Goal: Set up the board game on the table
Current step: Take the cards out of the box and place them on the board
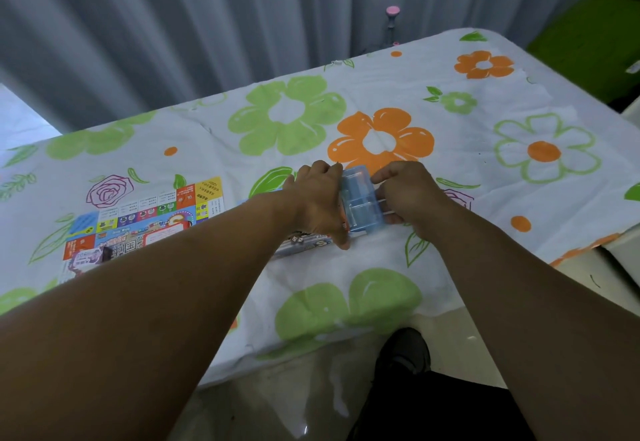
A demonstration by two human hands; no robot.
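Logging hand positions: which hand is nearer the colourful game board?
Left. The left hand lies between the game board and the blue tray; the right hand holds the tray's far side.

place: indoor room, home-like
backdrop: grey pleated curtain (173, 24) across the whole back
table (502, 205): draped in a soft floral cloth, orange and green flowers, creased
floor (277, 402): pale, glossy, reflecting light
leisure item: printed game board (145, 222) flat on the cloth
extras: pink-topped stand (392, 16) behind the table; green block (588, 35) far right, can't tell what it is
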